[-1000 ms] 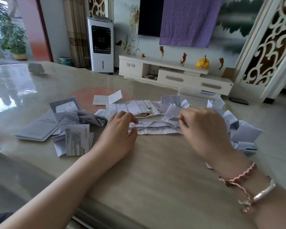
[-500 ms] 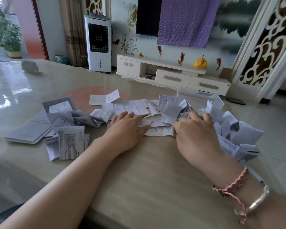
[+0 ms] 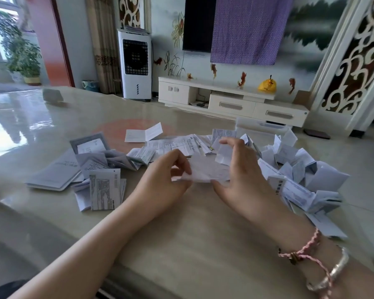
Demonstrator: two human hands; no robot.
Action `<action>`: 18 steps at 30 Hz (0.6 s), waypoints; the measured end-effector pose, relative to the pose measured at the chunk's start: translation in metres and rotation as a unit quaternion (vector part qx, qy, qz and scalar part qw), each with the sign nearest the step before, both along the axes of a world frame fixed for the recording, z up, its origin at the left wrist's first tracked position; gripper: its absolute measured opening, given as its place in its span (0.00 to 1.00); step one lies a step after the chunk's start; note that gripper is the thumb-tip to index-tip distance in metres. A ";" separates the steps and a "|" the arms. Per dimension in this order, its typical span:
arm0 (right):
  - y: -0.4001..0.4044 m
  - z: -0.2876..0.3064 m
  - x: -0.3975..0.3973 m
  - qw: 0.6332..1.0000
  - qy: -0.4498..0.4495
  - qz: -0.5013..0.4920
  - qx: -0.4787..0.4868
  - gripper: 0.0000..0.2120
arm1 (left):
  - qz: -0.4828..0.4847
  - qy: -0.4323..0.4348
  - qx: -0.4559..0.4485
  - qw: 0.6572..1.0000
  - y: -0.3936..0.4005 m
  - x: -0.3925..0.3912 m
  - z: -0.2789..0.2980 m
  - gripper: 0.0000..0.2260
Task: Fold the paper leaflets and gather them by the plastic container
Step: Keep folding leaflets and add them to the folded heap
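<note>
A thin white leaflet is held just above the table between both hands. My left hand pinches its left edge with thumb and fingers. My right hand grips its right side, thumb under the lower edge. Behind them lies a row of unfolded leaflets. At the right is a heap of folded leaflets, spilling over the table's right edge. The clear plastic container stands behind that heap, at the table's far right.
Folded leaflets and booklets lie to the left, with a grey booklet beside them. A half-open white card sits farther back. The glossy table has a rounded front edge near me. A small grey object stands far left.
Both hands were pressing a leaflet flat on the table; now they have lifted it and hold it between them, slightly raised. The camera view has shifted a little.
</note>
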State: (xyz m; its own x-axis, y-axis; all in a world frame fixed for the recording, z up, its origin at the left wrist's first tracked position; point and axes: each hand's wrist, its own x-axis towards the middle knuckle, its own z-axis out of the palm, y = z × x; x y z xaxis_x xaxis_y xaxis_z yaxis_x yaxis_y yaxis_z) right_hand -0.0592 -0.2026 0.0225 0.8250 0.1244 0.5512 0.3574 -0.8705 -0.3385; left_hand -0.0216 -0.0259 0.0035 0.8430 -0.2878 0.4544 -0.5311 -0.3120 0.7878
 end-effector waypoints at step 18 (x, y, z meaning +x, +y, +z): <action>-0.004 -0.002 0.000 0.998 0.024 -0.004 0.055 0.27 | 0.057 0.109 -0.081 0.989 0.010 -0.015 -0.004 0.18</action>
